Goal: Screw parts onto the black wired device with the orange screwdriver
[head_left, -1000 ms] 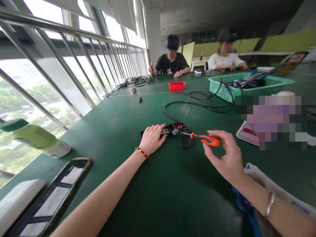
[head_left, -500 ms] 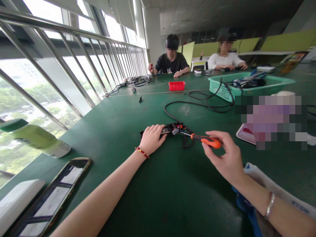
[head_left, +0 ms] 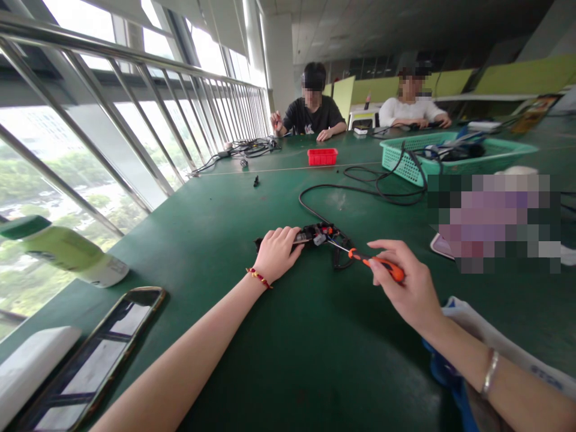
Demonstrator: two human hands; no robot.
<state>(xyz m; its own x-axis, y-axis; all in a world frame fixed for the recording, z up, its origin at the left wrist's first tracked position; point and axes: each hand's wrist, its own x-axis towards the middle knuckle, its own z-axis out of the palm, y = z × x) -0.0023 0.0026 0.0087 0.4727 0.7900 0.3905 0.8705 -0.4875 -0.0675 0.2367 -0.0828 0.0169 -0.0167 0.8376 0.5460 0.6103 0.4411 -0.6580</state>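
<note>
My left hand [head_left: 275, 253] is closed over the body of a black corded device [head_left: 310, 234] lying on the green table. At the device's right end, wires, a grey part and red-orange parts lie exposed. My right hand [head_left: 407, 282] pinches the orange and black handle of a screwdriver [head_left: 377, 264]. The thin shaft points left and down into the exposed end; whether the tip sits on a screw cannot be made out. A black cable [head_left: 310, 192] runs from the device toward the basket.
A teal basket [head_left: 407, 162] with tools stands at the back right, a red bin [head_left: 322, 157] at the middle back. On the left are a phone [head_left: 99, 360], a white case [head_left: 33, 366] and a green-capped bottle [head_left: 67, 252]. Two people sit across the table [head_left: 234, 210].
The screwdriver's handle has tipped lower, and its shaft slopes more steeply. My right fingers have shifted their hold a little. My left hand and the device stay put.
</note>
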